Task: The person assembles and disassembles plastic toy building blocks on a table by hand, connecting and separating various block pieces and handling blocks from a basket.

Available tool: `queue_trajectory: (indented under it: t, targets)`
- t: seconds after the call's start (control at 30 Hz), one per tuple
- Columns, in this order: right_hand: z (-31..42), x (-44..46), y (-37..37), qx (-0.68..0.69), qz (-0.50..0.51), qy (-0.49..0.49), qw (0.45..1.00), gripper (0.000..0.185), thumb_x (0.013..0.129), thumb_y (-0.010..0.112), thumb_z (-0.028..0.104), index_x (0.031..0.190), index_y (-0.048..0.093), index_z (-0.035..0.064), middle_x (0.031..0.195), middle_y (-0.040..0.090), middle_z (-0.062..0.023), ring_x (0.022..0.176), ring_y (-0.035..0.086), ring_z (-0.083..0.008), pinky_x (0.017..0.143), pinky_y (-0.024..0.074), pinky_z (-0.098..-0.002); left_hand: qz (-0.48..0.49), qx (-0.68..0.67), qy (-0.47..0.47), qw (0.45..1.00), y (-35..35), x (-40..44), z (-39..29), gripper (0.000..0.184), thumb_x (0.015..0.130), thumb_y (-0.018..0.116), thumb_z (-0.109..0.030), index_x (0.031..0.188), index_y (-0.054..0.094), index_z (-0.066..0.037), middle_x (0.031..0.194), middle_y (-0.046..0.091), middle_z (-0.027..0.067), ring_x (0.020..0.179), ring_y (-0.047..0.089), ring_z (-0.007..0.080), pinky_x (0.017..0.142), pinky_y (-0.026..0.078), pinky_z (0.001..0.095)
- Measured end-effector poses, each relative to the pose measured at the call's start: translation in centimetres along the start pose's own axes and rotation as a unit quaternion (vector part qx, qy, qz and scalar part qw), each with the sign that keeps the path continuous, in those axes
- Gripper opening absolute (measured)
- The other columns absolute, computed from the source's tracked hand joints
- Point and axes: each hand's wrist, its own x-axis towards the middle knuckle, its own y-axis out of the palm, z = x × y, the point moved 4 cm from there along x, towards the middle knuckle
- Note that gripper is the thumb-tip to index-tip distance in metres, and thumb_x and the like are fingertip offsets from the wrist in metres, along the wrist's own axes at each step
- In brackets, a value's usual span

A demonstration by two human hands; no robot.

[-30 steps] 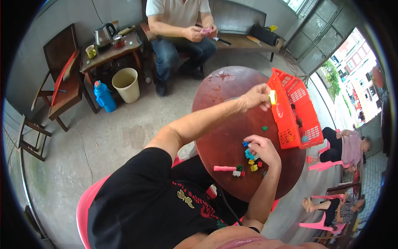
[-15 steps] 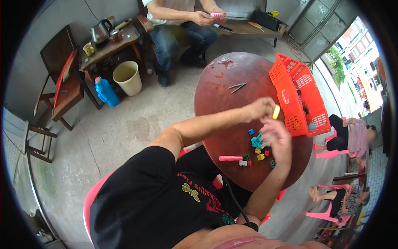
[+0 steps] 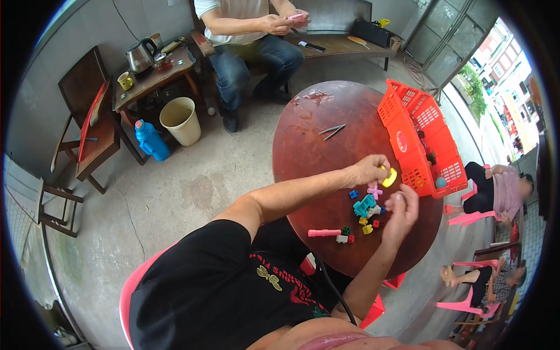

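Observation:
My left hand (image 3: 371,170) pinches a yellow round toy piece (image 3: 389,177) above the table. Close to it, my right hand (image 3: 402,211) is raised with loosely bent fingers, apart from the yellow piece; nothing shows in it. Beneath the hands lie a pink cross-like piece (image 3: 374,191), a blue block (image 3: 353,194) and a teal toy piece (image 3: 365,205) beside a white one. Nearer me are yellow blocks (image 3: 367,230), a red block (image 3: 375,223), a pink stick-like piece (image 3: 324,233), a dark green block (image 3: 346,231) and a white block (image 3: 342,239).
A red plastic basket (image 3: 402,141) stands on the round brown table's (image 3: 303,137) right side, a few small things inside. Tweezers (image 3: 332,132) lie farther back. Across from me sits a person (image 3: 251,26) holding something pink. A pail (image 3: 180,121) and blue flask (image 3: 151,140) stand on the floor.
My right hand has drawn away from the yellow piece, down and to the right. In my left hand, that piece has turned to show its round face. The pink cross-like piece has come into view.

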Motion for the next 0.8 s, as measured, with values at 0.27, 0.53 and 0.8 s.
queue_trajectory:
  t: [0.27,0.53,0.8]
  targets:
    - [-3.4,-3.5,1.3,0.003,0.040,-0.019,0.999,0.049,0.088,0.054,0.006,0.134,0.040,-0.0016,0.116,0.055,-0.0112,0.089,0.060,-0.0137,0.073,0.0483,-0.0245,0.119,0.006,0.009,0.993,1.4,-4.2,2.0,0.020,0.078,0.058,-0.003,0.096,0.059,-0.011,0.088,0.058,-0.0042,0.075,0.052,0.0051,0.063,0.044,0.0212]
    - [-5.3,-6.6,2.7,0.078,0.074,0.066,0.992,0.038,0.088,0.061,0.020,0.119,0.052,0.0000,0.096,0.057,-0.0041,0.079,0.057,-0.0082,0.066,0.0482,-0.0210,0.096,0.008,-0.039,0.995,0.2,-9.2,3.8,0.018,0.086,0.064,-0.016,0.101,0.056,-0.009,0.086,0.059,-0.0021,0.068,0.050,0.0048,0.059,0.041,0.0197]
    - [-7.0,-7.3,3.4,-0.002,0.034,0.043,0.999,0.043,0.078,0.065,-0.001,0.118,0.050,-0.0002,0.106,0.055,-0.0062,0.091,0.057,-0.0121,0.077,0.0503,-0.0259,0.072,0.000,0.032,0.997,-1.2,-8.7,5.3,0.014,0.088,0.063,-0.012,0.098,0.055,-0.007,0.084,0.057,-0.0028,0.071,0.053,0.0050,0.059,0.044,0.0204]
